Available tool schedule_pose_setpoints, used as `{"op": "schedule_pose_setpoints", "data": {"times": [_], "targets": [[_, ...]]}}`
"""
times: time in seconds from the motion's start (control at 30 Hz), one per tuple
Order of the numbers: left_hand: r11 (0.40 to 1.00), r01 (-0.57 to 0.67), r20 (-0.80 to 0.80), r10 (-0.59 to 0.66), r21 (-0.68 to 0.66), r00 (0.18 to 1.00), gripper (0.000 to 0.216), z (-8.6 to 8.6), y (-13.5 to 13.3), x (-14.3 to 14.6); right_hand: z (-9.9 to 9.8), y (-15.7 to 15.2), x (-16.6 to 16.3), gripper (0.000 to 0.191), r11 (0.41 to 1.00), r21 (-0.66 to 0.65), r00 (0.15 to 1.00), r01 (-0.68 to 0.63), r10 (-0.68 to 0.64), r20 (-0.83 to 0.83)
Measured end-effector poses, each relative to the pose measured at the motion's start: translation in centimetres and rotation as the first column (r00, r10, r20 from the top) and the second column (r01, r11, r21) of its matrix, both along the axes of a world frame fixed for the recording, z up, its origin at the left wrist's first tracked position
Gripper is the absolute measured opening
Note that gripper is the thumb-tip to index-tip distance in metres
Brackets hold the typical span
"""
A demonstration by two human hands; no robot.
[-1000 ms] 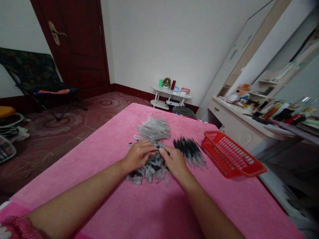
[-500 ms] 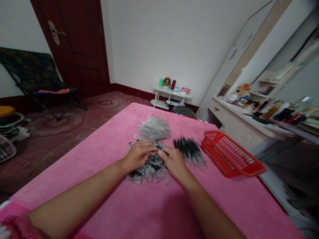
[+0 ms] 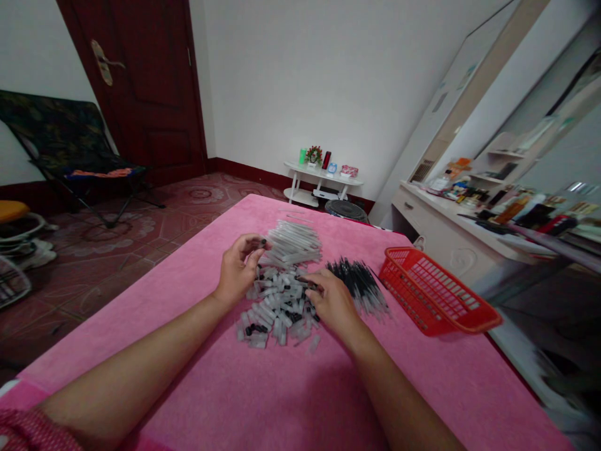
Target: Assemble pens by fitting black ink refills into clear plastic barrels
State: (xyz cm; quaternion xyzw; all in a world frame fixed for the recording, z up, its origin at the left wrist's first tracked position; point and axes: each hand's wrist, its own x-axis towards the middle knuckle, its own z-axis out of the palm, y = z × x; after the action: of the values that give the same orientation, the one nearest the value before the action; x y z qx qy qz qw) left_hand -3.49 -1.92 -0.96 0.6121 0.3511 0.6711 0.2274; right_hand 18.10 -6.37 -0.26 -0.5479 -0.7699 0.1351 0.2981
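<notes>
While the left hand [image 3: 243, 264] pinches a black piece [image 3: 263, 242] beside the tubes [image 3: 297, 241], the right hand [image 3: 332, 299] curls at the caps [image 3: 270, 308], grip unclear. Picking appears the current step; the next needs delicate fingertips.

Dim, flat light — soft shadow on the pink cloth [image 3: 323, 394] — blurry right edge.

Pinching a black-ended piece [image 3: 263, 242] in the left hand [image 3: 240, 264], poised at clear caps [image 3: 268, 310] with the right hand [image 3: 332, 299], beside dark rods [image 3: 359, 285]!
</notes>
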Motion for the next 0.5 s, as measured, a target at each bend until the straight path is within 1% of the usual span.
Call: {"op": "schedule_pose_setpoints", "data": {"times": [0.07,0.17,0.23,0.3,0.4,0.5], "targets": [[0.996,0.079,0.201,-0.067,-0.050,0.977,0.023,0.3,-0.1,0.4,0.0,-0.3,-0.3,0.036,0.999,0.015,0.997,-0.036,0.035,0.070],[0.965,0.222,0.401,-0.150,-0.139,0.904,0.031,0.3,-0.3,1.0,0.0,-0.5,-0.4,0.032,0.998,0.033,0.990,-0.045,0.040,0.132],[0.922,0.316,0.504,-0.170,-0.222,0.847,0.033,0.0,-0.2,1.1,-0.1,-0.5,-0.4,0.025,0.997,0.052,0.987,-0.048,0.039,0.153],[0.869,0.408,0.604,-0.170,-0.281,0.778,0.031,-0.5,0.0,1.1,0.0,-0.5,-0.4,0.020,0.995,0.081,0.987,-0.058,0.045,0.154],[0.801,0.512,0.718,-0.155,-0.311,0.679,0.021,-0.9,0.3,1.1,0.1,-0.4,-0.6,0.017,0.995,0.099,0.995,-0.019,0.010,0.095],[0.766,0.549,0.751,-0.135,-0.335,0.646,0.013,-0.9,0.2,1.2,0.0,-0.2,-0.8,0.013,0.998,0.031,0.997,0.051,-0.049,-0.057]]}}
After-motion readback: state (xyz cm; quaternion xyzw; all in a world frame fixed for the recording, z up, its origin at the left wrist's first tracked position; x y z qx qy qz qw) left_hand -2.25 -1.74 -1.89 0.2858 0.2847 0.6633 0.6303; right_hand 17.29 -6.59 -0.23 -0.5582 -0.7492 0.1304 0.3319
